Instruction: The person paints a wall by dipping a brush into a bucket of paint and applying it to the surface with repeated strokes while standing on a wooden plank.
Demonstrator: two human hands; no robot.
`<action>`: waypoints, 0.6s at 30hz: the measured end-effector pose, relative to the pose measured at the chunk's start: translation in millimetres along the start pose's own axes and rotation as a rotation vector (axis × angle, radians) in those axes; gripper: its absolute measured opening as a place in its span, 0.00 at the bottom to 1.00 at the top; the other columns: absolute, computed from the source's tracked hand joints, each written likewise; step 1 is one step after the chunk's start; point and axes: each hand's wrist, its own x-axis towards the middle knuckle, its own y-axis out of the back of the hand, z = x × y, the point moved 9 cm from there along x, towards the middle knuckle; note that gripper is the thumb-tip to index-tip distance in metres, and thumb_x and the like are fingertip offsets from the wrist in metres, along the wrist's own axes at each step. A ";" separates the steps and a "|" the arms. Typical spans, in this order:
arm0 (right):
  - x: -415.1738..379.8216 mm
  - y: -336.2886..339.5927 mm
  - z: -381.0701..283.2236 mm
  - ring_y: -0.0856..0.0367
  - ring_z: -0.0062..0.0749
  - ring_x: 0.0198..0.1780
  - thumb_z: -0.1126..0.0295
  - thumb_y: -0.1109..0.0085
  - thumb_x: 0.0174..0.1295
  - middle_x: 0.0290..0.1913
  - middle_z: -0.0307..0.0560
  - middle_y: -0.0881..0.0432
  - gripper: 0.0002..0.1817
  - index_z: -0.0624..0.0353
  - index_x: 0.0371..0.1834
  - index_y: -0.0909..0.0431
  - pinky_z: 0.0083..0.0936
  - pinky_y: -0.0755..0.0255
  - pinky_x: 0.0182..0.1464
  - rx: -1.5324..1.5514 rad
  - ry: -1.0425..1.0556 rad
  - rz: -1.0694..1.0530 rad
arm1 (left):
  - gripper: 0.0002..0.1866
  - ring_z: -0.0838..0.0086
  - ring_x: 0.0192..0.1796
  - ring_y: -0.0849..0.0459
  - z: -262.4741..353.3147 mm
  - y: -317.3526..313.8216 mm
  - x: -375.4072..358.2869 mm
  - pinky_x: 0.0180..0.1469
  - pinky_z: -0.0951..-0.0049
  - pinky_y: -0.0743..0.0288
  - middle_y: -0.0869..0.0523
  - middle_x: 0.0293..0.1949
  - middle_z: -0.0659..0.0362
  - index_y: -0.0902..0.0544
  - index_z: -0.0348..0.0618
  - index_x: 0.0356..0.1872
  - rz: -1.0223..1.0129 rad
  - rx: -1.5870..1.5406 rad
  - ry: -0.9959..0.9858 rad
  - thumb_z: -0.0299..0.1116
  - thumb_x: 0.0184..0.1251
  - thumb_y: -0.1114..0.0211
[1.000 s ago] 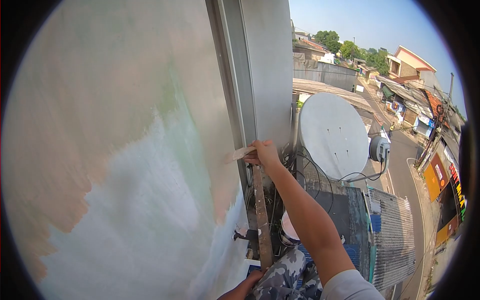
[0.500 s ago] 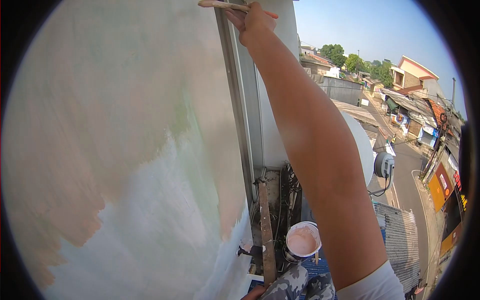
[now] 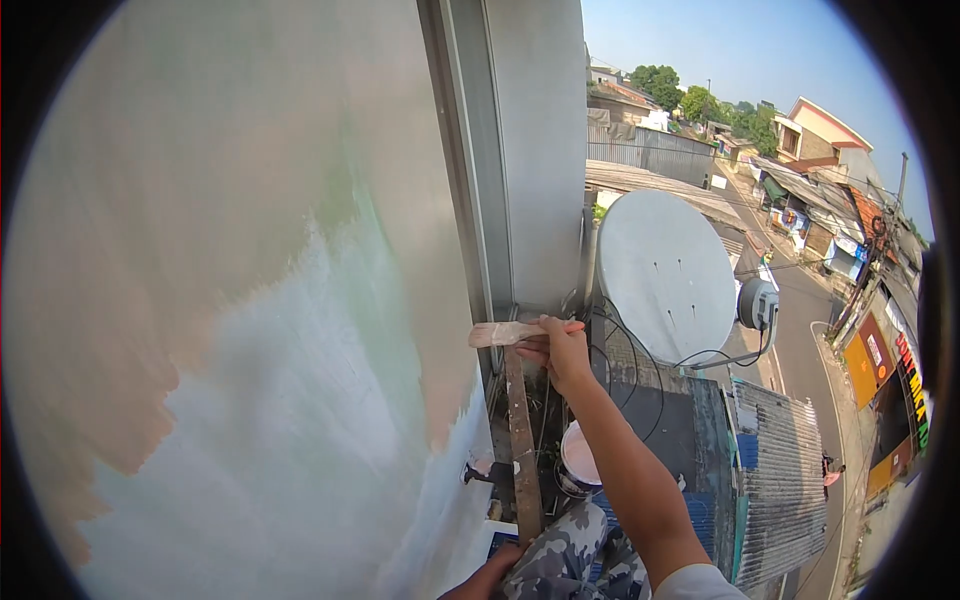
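Observation:
My right hand (image 3: 562, 352) is closed round the handle of a paintbrush (image 3: 497, 334), whose pale, paint-covered bristles point left, close to the wall's right edge. The painted wall (image 3: 280, 400) carries patches of pinkish beige, green and whitish blue. Below my right forearm stands a bucket of pinkish paint (image 3: 580, 455), partly covered by the arm. At the bottom my left hand (image 3: 500, 562) is low beside my camouflage-trousered leg, near the lower end of a long wooden plank (image 3: 522, 440); its fingers are hidden.
A metal frame (image 3: 462, 180) runs down the wall's right edge. Right of it are a satellite dish (image 3: 668, 275) with loose cables and a corrugated roof (image 3: 783, 480). Far below lies a street (image 3: 810, 370) lined with buildings, so there is a drop on this side.
My right hand has come down from the top of the view to mid-height with the paintbrush. The satellite dish, earlier mostly behind my arm, now shows. The view has shifted slightly.

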 end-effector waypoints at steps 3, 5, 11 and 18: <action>-24.8 76.3 -9.3 0.12 0.38 0.31 0.68 0.46 0.69 0.35 0.56 0.15 0.14 0.72 0.43 0.21 0.30 0.12 0.36 -0.106 0.078 0.140 | 0.54 0.41 0.64 0.22 -17.4 -4.9 21.4 0.63 0.55 0.28 0.20 0.58 0.32 0.19 0.26 0.55 0.002 0.012 0.005 0.80 0.58 0.49; -38.1 124.4 -31.1 0.12 0.35 0.29 0.68 0.45 0.69 0.34 0.55 0.15 0.13 0.71 0.42 0.21 0.28 0.13 0.34 -0.289 0.175 0.250 | 0.52 0.41 0.62 0.21 -9.7 -1.4 6.0 0.61 0.54 0.27 0.18 0.55 0.32 0.17 0.29 0.53 0.028 -0.062 0.013 0.80 0.58 0.49; -61.5 205.2 -39.8 0.13 0.35 0.24 0.63 0.39 0.63 0.22 0.52 0.15 0.16 0.67 0.24 0.18 0.29 0.18 0.32 -1.096 0.214 0.286 | 0.42 0.47 0.55 0.15 -2.4 -0.3 -4.6 0.56 0.59 0.24 0.14 0.48 0.36 0.15 0.28 0.50 0.027 -0.196 0.050 0.67 0.66 0.43; -49.3 244.8 62.0 0.17 0.62 0.32 0.62 0.37 0.55 0.27 0.66 0.17 0.15 0.65 0.24 0.17 0.45 0.20 0.41 -1.567 0.038 0.112 | 0.40 0.52 0.54 0.14 -10.0 -4.0 -1.2 0.55 0.61 0.24 0.13 0.48 0.37 0.16 0.28 0.52 0.008 -0.258 0.063 0.65 0.68 0.43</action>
